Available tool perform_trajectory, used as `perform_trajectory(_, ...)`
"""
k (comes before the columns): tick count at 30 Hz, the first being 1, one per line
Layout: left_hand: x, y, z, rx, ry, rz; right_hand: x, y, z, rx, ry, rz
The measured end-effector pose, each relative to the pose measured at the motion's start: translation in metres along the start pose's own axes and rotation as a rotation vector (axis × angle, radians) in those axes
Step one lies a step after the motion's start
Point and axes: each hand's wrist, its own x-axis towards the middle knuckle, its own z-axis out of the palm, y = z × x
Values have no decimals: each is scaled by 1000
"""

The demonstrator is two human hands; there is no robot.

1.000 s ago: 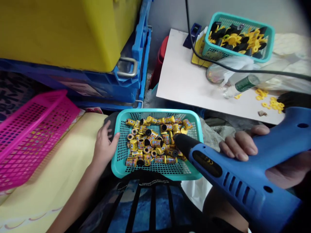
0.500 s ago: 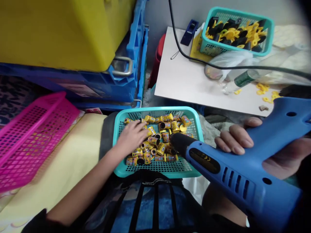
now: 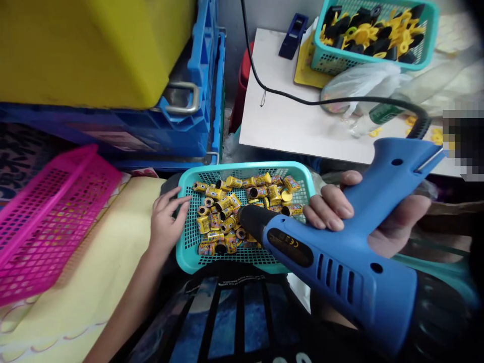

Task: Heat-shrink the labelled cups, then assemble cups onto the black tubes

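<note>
A blue heat gun [image 3: 340, 252] fills the lower right, with my right hand [image 3: 333, 209] wrapped round its handle. Its black nozzle points left over a turquoise mesh basket [image 3: 185, 259] on my lap. Inside the basket lie several small yellow printed cylinders [image 3: 227, 222], some showing dark open ends; the nozzle hides part of them. At the basket's left rim is my left hand [image 3: 168, 214], fingers apart and nothing in it. Its fingertips reach the rim; whether they press on it I cannot tell.
A pink mesh basket [image 3: 56, 217] stands at the left beside a stack of blue crates [image 3: 143, 136]. On the white table [image 3: 276, 121] stand another turquoise basket [image 3: 328, 70] of black and yellow parts and a plastic bag [image 3: 363, 83]. A black cable [image 3: 298, 101] crosses above.
My left hand has drawn back from the cylinders to the basket's left rim. The heat gun in my right hand has moved left, its nozzle now further over the cylinders.
</note>
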Motion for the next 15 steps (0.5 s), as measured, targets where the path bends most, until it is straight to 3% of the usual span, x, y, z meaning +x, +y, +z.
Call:
perform_trajectory(3, 3, -1, 2, -18, 4, -56, 1, 2, 0, 18, 21, -9)
perform_trajectory(10, 7, -4, 5, -61, -33, -137, 3, 4, -4, 42, -59, 37)
perform_trajectory(15, 6, -4, 6, -137, -38, -166, 5, 5, -1, 9, 23, 18)
